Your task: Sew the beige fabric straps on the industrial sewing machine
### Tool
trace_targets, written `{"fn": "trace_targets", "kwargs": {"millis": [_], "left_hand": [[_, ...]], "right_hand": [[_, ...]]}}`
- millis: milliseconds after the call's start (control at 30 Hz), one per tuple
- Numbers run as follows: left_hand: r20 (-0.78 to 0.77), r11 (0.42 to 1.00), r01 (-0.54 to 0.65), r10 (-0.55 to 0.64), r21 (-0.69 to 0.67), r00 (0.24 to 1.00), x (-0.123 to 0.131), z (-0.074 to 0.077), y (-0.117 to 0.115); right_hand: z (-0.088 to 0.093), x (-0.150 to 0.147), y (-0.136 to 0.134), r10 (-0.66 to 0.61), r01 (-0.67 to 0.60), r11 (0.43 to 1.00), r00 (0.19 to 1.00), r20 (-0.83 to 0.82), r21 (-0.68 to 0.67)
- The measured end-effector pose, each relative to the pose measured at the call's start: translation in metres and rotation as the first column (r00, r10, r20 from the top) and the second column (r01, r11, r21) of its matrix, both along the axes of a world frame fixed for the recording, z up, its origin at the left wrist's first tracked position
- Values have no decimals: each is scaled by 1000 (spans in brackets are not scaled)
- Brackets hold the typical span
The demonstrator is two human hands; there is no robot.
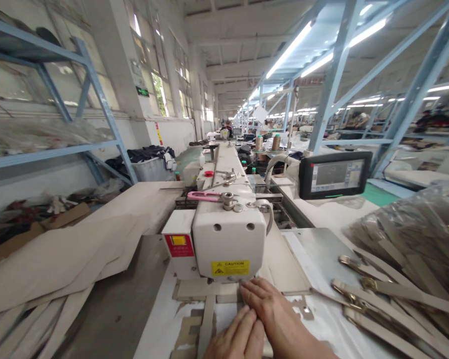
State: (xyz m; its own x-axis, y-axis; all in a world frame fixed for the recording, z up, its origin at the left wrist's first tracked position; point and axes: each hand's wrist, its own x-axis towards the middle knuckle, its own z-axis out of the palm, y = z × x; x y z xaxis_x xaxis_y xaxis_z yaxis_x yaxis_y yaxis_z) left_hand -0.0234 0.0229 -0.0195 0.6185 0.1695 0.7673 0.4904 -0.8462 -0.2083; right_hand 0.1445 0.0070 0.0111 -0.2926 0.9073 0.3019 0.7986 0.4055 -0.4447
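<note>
My left hand (236, 336) and my right hand (273, 313) lie flat side by side at the bottom of the view, on the white work surface (160, 324). The right fingertips reach a beige fabric piece (209, 290) just below the white sewing machine head (228, 239). Next to the left hand runs a narrow beige strip (206, 324). Neither hand clearly grips anything. To the right lie several beige straps with metal buckles (392, 304), apart from both hands.
A clear plastic bag of straps (407, 234) sits at the right. Beyond the machine stand a touchscreen panel (335, 174), pink thread snips (204, 196) and thread cones (269, 143). Beige cloth (56, 254) is piled at the left, below a blue metal shelf (60, 99).
</note>
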Motion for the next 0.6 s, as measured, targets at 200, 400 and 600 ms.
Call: {"fn": "trace_targets", "kwargs": {"millis": [200, 400, 600], "left_hand": [[10, 1000, 12, -12, -7, 1000, 4, 3, 1], [-100, 1000, 23, -22, 10, 995, -8, 11, 6], [-123, 998, 53, -56, -31, 991, -14, 5, 9]], "right_hand": [[-22, 2, 13, -86, 74, 991, 990, 108, 112], [-29, 5, 14, -86, 64, 984, 988, 126, 165], [-29, 1, 12, -139, 117, 982, 979, 150, 149]]}}
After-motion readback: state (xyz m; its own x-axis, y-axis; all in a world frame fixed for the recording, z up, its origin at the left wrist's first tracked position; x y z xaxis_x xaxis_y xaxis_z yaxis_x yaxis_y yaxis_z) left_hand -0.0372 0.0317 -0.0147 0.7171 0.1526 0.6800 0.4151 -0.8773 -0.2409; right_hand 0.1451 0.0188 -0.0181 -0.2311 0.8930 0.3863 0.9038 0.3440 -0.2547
